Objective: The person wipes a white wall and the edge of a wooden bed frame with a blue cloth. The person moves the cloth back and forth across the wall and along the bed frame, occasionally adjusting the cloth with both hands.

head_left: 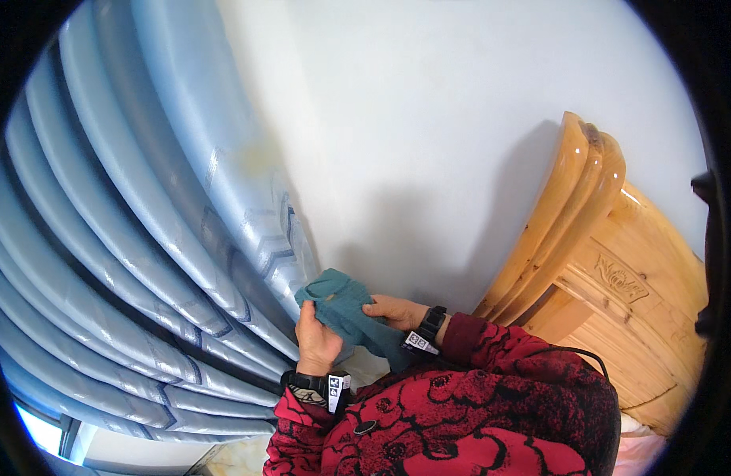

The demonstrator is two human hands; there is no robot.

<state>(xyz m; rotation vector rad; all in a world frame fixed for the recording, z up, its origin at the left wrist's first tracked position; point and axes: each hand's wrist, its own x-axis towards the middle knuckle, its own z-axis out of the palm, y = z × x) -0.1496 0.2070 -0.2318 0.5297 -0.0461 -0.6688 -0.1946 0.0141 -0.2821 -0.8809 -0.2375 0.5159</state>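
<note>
A crumpled teal cloth (344, 303) is stretched between my two hands, in front of my body. Its left edge is pinched by my left hand (317, 339), with the thumb lying on top. My right hand (398, 310) grips the cloth's right side, thumb uppermost and the other fingers mostly hidden behind it. Part of the fabric hangs down towards my red and black patterned jacket (437, 416). On each wrist is a black strap with a printed tag.
Long blue-grey curtains (133, 238) fall in folds on the left. A white wall (413, 119) stands ahead. To the right is a carved, varnished wooden headboard (621, 279), with pink bedding (639, 449) below it. A window (41, 425) shows at the lower left.
</note>
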